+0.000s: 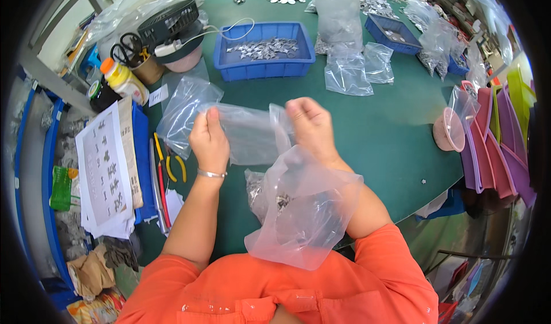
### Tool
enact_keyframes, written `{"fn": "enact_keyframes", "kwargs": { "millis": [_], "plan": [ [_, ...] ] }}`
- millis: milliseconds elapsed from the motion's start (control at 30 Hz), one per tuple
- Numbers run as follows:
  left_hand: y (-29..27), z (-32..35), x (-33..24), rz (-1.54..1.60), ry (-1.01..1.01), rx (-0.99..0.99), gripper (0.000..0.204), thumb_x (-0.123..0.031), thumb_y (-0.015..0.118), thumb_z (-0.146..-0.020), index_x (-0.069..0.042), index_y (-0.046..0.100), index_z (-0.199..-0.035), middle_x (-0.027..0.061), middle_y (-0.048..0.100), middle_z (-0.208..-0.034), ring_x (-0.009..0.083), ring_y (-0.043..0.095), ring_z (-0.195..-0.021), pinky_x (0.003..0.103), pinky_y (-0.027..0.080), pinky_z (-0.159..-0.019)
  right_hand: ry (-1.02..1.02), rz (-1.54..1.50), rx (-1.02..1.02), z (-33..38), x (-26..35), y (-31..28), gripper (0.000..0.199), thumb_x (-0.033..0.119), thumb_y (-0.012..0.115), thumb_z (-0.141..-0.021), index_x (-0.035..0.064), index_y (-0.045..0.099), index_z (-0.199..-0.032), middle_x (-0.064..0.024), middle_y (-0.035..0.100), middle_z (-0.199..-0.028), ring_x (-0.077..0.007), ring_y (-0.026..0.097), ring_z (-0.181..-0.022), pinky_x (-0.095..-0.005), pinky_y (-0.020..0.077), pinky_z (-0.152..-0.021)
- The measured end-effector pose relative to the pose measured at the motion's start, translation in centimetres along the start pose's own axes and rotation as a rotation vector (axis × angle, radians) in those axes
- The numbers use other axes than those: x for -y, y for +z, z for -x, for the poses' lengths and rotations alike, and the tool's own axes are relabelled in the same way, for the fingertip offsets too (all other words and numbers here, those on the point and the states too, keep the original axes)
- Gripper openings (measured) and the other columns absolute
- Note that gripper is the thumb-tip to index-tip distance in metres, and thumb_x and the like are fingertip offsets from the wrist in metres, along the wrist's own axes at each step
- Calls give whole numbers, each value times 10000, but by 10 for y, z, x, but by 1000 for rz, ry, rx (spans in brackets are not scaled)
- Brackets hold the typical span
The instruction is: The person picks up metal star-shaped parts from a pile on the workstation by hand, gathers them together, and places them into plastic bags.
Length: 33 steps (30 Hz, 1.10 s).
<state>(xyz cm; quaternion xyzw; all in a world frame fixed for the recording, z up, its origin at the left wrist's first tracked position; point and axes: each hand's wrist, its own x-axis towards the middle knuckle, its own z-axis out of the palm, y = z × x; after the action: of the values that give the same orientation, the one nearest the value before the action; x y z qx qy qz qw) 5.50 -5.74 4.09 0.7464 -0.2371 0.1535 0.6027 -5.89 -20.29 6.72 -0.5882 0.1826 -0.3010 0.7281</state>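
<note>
Between my two hands a clear plastic bag (252, 130) is stretched out above the green table. My left hand (209, 140) pinches its left end, thumb on top. At the other end, the curled fingers of my right hand (311, 127) grip the bag's edge. Closer to my body, a larger clear plastic bag (304, 220) lies open and crumpled, partly over my right forearm. Small metal pieces (283, 201) show through it. Beside it sits a smaller bag of small grey pieces (256, 196), partly covered. More flat clear bags (186, 109) lie beyond my left hand.
Ahead stands a blue tray (261, 71) of small metal pieces. Pliers (177, 166) and printed sheets (103, 169) lie at left, near a black fan (168, 22) and a glue bottle (123, 82). A pink cup (447, 130) and colourful folders (493, 146) stand at right.
</note>
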Motion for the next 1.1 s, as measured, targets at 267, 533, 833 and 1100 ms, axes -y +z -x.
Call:
{"fn": "enact_keyframes", "kwargs": {
  "millis": [267, 533, 833, 1100],
  "plan": [
    [-4, -11, -15, -33, 42, -81, 308, -269, 544, -942, -12, 561, -773, 104, 517, -598, 164, 446, -521, 308, 409, -523, -410, 213, -67, 6, 25, 7, 296, 214, 618, -898, 1, 541, -1088, -26, 577, -880, -106, 506, -801, -231, 420, -729],
    [-6, -2, -29, 220, -195, 154, 393, -370, 506, -945, -2, 561, -821, 132, 577, -677, 213, 564, -625, 323, 438, -590, -272, 337, -67, 4, 9, 18, 274, 275, 650, -884, 11, 574, -889, 13, 539, -720, -72, 466, -652, -225, 410, -589],
    [-14, 8, -44, 38, 17, 176, 268, -228, 519, -954, -8, 583, -815, 36, 552, -683, 105, 471, -639, 256, 401, -599, -335, -61, -226, -14, -6, 9, 254, 239, 544, -955, 35, 566, -805, 76, 449, -668, -12, 338, -596, -187, 289, -515],
    [-15, 5, -54, -2, 60, 148, 214, -184, 547, -933, -9, 580, -816, 68, 561, -640, 128, 488, -568, 285, 416, -545, -61, -554, -358, -25, 8, 12, 230, 221, 519, -961, 57, 563, -807, 57, 484, -666, -34, 369, -578, -200, 304, -523]
  ]
}}
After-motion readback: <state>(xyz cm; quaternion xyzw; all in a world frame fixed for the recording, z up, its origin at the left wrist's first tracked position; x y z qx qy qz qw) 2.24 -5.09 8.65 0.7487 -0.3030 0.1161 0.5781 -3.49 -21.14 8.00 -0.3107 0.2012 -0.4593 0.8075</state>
